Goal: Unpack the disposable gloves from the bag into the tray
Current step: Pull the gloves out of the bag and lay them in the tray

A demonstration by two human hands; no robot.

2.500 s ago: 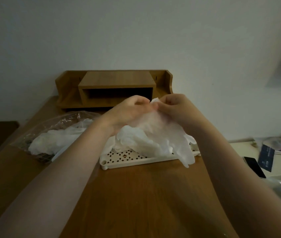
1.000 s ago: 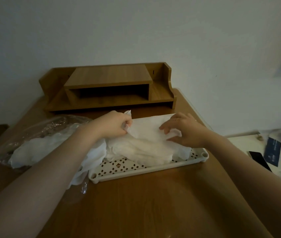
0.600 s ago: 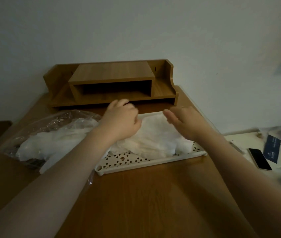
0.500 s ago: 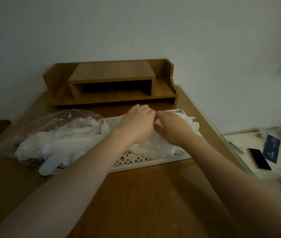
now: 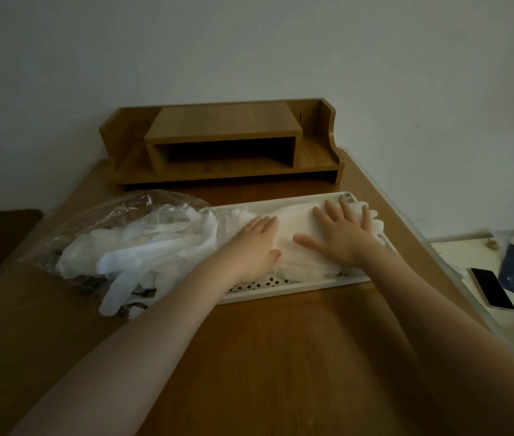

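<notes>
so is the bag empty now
No, the clear bag at the left still holds a heap of white gloves, some spilling out of its mouth toward the tray.

We record white, translucent gloves (image 5: 299,228) on a white tray (image 5: 296,286) whose floor is patterned with small dark perforations. The bag (image 5: 117,212) is clear; desk (image 5: 265,357) and shelf unit (image 5: 224,143) show brown wood grain. The phone (image 5: 493,287) is black with a pale edge.
</notes>
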